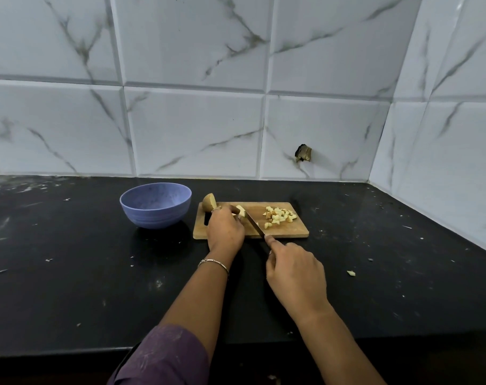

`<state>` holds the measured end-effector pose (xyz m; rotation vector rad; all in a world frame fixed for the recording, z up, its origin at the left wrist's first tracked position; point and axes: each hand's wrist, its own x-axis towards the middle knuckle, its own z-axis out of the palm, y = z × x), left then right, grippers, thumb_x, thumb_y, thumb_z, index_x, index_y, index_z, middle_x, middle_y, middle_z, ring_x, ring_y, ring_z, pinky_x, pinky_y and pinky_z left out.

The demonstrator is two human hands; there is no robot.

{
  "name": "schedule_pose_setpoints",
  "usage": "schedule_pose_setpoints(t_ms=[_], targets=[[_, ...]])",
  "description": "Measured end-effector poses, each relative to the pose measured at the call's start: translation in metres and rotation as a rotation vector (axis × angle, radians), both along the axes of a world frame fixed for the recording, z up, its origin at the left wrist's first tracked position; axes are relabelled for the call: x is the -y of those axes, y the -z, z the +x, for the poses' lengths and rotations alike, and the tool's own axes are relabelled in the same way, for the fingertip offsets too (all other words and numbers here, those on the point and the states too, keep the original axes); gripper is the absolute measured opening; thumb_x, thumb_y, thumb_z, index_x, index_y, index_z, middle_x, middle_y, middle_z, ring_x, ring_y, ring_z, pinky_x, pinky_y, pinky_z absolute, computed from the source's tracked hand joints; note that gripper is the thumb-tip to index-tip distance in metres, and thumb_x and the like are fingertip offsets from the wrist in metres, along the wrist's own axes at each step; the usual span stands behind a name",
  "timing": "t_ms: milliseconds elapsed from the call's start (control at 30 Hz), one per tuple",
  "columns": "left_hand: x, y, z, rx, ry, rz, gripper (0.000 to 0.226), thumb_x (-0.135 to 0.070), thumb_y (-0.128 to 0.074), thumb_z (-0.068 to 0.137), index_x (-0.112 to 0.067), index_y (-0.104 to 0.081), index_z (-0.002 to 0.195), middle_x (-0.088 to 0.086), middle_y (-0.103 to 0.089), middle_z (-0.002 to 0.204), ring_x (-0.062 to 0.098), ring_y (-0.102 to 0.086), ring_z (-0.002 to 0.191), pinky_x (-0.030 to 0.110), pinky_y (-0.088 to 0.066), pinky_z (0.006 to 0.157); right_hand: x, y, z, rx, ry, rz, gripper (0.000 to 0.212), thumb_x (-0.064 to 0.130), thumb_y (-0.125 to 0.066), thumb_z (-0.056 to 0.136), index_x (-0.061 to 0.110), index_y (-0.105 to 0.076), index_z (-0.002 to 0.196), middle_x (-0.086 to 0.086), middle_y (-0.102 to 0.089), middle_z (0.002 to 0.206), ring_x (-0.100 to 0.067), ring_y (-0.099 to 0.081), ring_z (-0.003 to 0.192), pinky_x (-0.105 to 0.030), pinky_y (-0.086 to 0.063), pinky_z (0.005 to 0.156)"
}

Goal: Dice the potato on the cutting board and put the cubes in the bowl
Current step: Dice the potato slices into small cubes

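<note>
Two hands at work: left hand (225, 229) curls over a potato piece (240, 210), steadying it on the wooden cutting board (292, 232); right hand (296, 270) grips the knife (254, 224), blade alongside. Cubes (280, 216) are heaped at the board's 3 o'clock, clear of the blade; the blue bowl (155, 204) stands at 9 o'clock.

L hand (225, 227) curled, knuckles up; R hand (294, 269) clenched, forefinger out.

Marble-veined wall tiles (194, 129) rise behind a scrap-flecked black countertop (69, 273)
</note>
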<state>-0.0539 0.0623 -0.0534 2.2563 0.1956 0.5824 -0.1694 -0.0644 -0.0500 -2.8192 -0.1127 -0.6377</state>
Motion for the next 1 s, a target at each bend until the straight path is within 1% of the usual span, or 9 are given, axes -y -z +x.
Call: schedule_pose_setpoints(t_ms=[200,367,500,567,633,733,800,867,1000], targets=[[-0.002,-0.002,-0.002,-0.009,-0.044,-0.053,0.026,-0.012,-0.061,0.093,-0.016,-0.064,0.118,0.007,-0.064,0.118,0.022,-0.063,0.103,0.037,-0.053,0.093,0.004,0.0,0.006,0.004,0.057,-0.037,0.048,0.027,-0.039,0.106,0.034,-0.033,0.153,0.004,-0.06,0.103,-0.013,-0.062,0.088,-0.024,-0.036,0.062],[-0.009,-0.003,-0.004,-0.01,-0.098,-0.062,0.032,-0.001,-0.059,0.09,-0.014,-0.063,0.12,0.01,-0.06,0.121,0.023,-0.058,0.112,0.032,-0.049,0.094,0.012,-0.001,0.019,0.003,0.072,-0.045,0.049,0.021,-0.043,0.104,0.031,-0.036,0.151,0.003,-0.062,0.106,-0.014,-0.063,0.09,-0.025,-0.041,0.064],[-0.012,-0.006,-0.008,-0.006,-0.118,-0.079,0.035,0.002,-0.055,0.091,-0.012,-0.06,0.123,0.012,-0.056,0.126,0.025,-0.055,0.116,0.032,-0.046,0.096,0.014,-0.004,0.024,0.044,0.051,0.007,0.046,0.021,-0.046,0.103,0.032,-0.044,0.147,0.007,-0.065,0.114,-0.013,-0.065,0.097,-0.026,-0.049,0.074],[-0.014,-0.009,-0.01,-0.008,-0.131,-0.095,0.037,0.0,-0.055,0.091,-0.013,-0.058,0.126,0.012,-0.053,0.128,0.027,-0.055,0.117,0.034,-0.046,0.097,0.013,-0.008,0.03,0.095,0.045,0.034,0.043,0.021,-0.047,0.102,0.033,-0.05,0.143,0.008,-0.064,0.113,-0.013,-0.065,0.094,-0.025,-0.047,0.07],[-0.019,-0.01,-0.01,-0.006,-0.149,-0.113,0.043,0.0,-0.059,0.09,-0.015,-0.058,0.13,0.011,-0.053,0.129,0.027,-0.056,0.116,0.036,-0.049,0.098,0.012,-0.015,0.039,0.111,0.051,0.036,0.042,0.023,-0.048,0.102,0.035,-0.052,0.141,0.008,-0.065,0.105,-0.012,-0.064,0.089,-0.023,-0.042,0.064],[-0.027,-0.013,-0.008,-0.014,-0.186,-0.119,0.039,-0.003,-0.062,0.089,-0.02,-0.062,0.124,0.007,-0.055,0.127,0.025,-0.059,0.112,0.036,-0.053,0.091,0.013,-0.022,0.054,0.089,0.029,0.014,0.041,0.021,-0.049,0.1,0.036,-0.057,0.138,0.007,-0.069,0.098,-0.013,-0.064,0.086,-0.025,-0.043,0.063],[-0.031,-0.015,-0.006,-0.025,-0.191,-0.053,0.036,-0.007,-0.062,0.089,-0.023,-0.064,0.121,0.005,-0.056,0.124,0.024,-0.059,0.11,0.04,-0.054,0.091,0.014,-0.025,0.062,0.081,0.017,-0.004,0.041,0.02,-0.05,0.099,0.036,-0.058,0.136,0.007,-0.069,0.099,-0.014,-0.065,0.088,-0.024,-0.04,0.063],[-0.033,-0.019,-0.003,-0.045,-0.183,0.06,0.032,-0.011,-0.059,0.091,-0.026,-0.064,0.119,0.005,-0.054,0.124,0.026,-0.057,0.112,0.043,-0.052,0.092,0.015,-0.027,0.069,0.068,0.011,-0.015,0.039,0.021,-0.049,0.1,0.036,-0.058,0.135,0.006,-0.069,0.101,-0.015,-0.065,0.091,-0.024,-0.038,0.065],[-0.034,-0.023,0.008,-0.072,-0.174,0.471,0.032,-0.019,-0.053,0.094,-0.029,-0.063,0.122,0.005,-0.048,0.132,0.027,-0.043,0.126,0.044,-0.037,0.1,0.017,-0.025,0.08,0.072,0.007,-0.01,0.038,0.024,-0.047,0.102,0.035,-0.057,0.137,0.006,-0.069,0.102,-0.016,-0.065,0.092,-0.026,-0.036,0.065]])
